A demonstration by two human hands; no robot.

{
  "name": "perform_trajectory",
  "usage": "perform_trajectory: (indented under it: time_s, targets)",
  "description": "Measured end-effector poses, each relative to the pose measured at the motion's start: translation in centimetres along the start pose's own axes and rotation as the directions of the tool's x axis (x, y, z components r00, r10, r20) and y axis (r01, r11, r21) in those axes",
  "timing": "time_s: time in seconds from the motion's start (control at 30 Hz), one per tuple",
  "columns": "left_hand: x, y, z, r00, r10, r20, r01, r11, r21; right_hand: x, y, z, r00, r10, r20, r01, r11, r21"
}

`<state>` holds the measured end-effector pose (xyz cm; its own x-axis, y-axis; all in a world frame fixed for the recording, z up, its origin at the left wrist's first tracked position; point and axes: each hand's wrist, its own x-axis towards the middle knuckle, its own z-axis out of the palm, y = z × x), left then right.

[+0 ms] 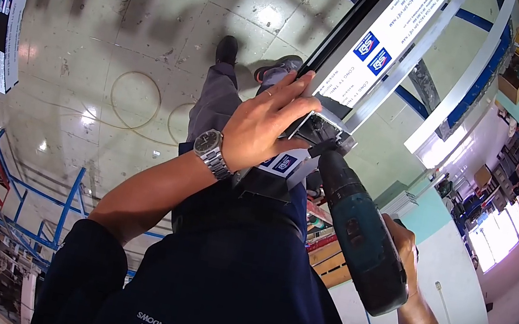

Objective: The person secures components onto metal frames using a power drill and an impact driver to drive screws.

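A long window or door frame profile [376,51], covered in white film with blue logos, runs from the top of the view down to its open end in front of my body. My left hand [270,122] grips this end, fingers over its top and thumb along the side. A metal watch sits on the left wrist. My right hand [401,246] is wrapped around the handle of a teal and black cordless drill [359,228]. The drill's front points at the profile's cut end, close to my left thumb. Whether the bit touches the metal cannot be made out.
Below the end lies a shorter dark piece with the same film [270,181]. Pale bars [461,80] and a blue support frame [416,103] stand to the right. A thin hose [135,98] loops over the tiled floor. Blue racks [25,190] are at lower left, more wrapped profiles [11,14] at far left.
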<state>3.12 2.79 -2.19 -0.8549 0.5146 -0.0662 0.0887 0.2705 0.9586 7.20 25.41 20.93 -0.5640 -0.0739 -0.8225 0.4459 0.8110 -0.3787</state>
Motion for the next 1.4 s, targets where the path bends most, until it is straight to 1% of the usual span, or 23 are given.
perform_trajectory:
  time_s: [0.07,0.13,0.17,0.23,0.27,0.33,0.37,0.43,0.47,0.53,0.6,0.73,0.93,0.97,1.0,1.07,1.13,1.2,1.23,1.27,1.33,1.37,1.4]
  targets:
    - [0.0,-0.1,0.0,1.000,0.019,0.007,-0.019,1.000,0.020,0.0,0.0,0.0,1.000,0.015,0.003,-0.015,1.000,0.005]
    - [0.0,-0.1,0.0,1.000,0.031,-0.005,-0.031,0.999,0.026,0.0,0.2,-0.1,0.993,0.119,0.019,-0.121,0.986,0.115]
    - [0.1,0.0,0.0,0.999,0.034,-0.004,-0.033,0.999,0.026,0.0,0.1,-0.2,0.993,0.119,0.016,-0.120,0.986,0.115]
    - [0.2,0.3,-0.2,1.000,-0.007,0.005,0.007,1.000,-0.020,0.2,-0.3,-0.3,1.000,-0.017,-0.001,0.017,0.998,0.063]
    - [0.2,0.3,-0.2,1.000,-0.003,0.007,0.003,1.000,-0.019,0.3,-0.4,-0.1,1.000,-0.018,-0.005,0.018,0.998,0.066]
    - [0.1,0.2,-0.2,1.000,-0.001,0.006,0.001,1.000,-0.003,0.1,-0.5,0.3,0.989,0.141,-0.034,-0.130,0.965,0.230]
    - [0.1,0.2,-0.1,1.000,0.007,0.010,-0.007,1.000,-0.002,0.1,-0.4,0.4,0.989,0.143,-0.042,-0.129,0.963,0.234]
    - [0.1,0.0,0.0,1.000,0.025,0.015,-0.026,0.999,0.037,0.2,-0.2,0.3,0.998,0.002,-0.067,0.002,0.998,0.057]
    - [0.1,0.0,0.0,0.999,0.035,0.022,-0.035,0.999,0.039,0.3,-0.2,0.2,0.997,0.003,-0.076,0.001,0.998,0.062]
    - [0.1,-0.1,0.0,0.999,0.029,0.020,-0.029,0.999,0.041,0.3,-0.3,-0.2,0.994,-0.095,-0.048,0.095,0.995,0.015]
    - [0.1,-0.2,0.0,0.999,0.042,0.026,-0.043,0.998,0.036,0.3,-0.1,-0.1,0.993,-0.084,-0.079,0.084,0.996,-0.003]
    - [0.1,-0.1,0.0,0.999,0.043,0.031,-0.044,0.998,0.041,0.4,0.5,-0.4,0.995,-0.062,-0.082,0.069,0.994,0.080]
    - [0.1,-0.1,0.0,0.998,0.062,0.019,-0.062,0.998,0.011,0.5,1.1,-0.7,0.987,-0.151,-0.049,0.151,0.988,-0.023]
    - [0.1,-0.1,0.0,0.998,0.068,0.016,-0.068,0.998,0.004,0.5,1.8,-0.6,0.965,-0.252,-0.074,0.251,0.968,-0.021]
    - [0.1,0.0,0.0,0.996,0.088,0.022,-0.088,0.996,0.013,0.5,1.8,-0.7,0.962,-0.257,-0.096,0.256,0.966,-0.020]
    - [0.1,0.1,0.0,0.998,0.060,0.024,-0.060,0.998,0.005,0.6,1.7,-1.3,0.979,-0.203,-0.018,0.199,0.972,-0.126]
    - [0.2,0.0,0.1,0.995,0.098,0.031,-0.099,0.995,0.031,0.8,1.6,-1.6,0.973,-0.223,-0.059,0.211,0.965,-0.154]
    - [0.1,0.3,0.1,0.999,0.007,0.039,-0.007,1.000,0.010,1.5,2.6,-2.0,0.918,-0.397,-0.014,0.393,0.911,-0.124]
    - [0.1,0.5,0.1,0.999,0.021,0.026,-0.021,1.000,0.012,1.3,1.6,-2.4,0.957,-0.286,0.054,0.289,0.954,-0.075]
    - [0.2,0.6,0.0,0.999,0.007,0.045,-0.006,1.000,-0.015,1.0,2.0,-2.1,0.954,-0.297,0.031,0.298,0.952,-0.069]
    - [0.1,0.5,-0.1,0.998,0.050,0.038,-0.050,0.999,-0.008,0.8,1.6,-1.8,0.934,-0.355,-0.041,0.340,0.917,-0.208]
    - [0.1,0.2,0.1,0.995,0.104,0.010,-0.104,0.994,0.038,-1.0,1.3,-2.1,0.930,-0.349,-0.113,0.313,0.916,-0.249]
    - [0.1,0.2,0.1,0.996,0.082,0.029,-0.083,0.996,0.019,-2.5,0.5,-2.8,0.927,-0.357,-0.118,0.321,0.915,-0.244]
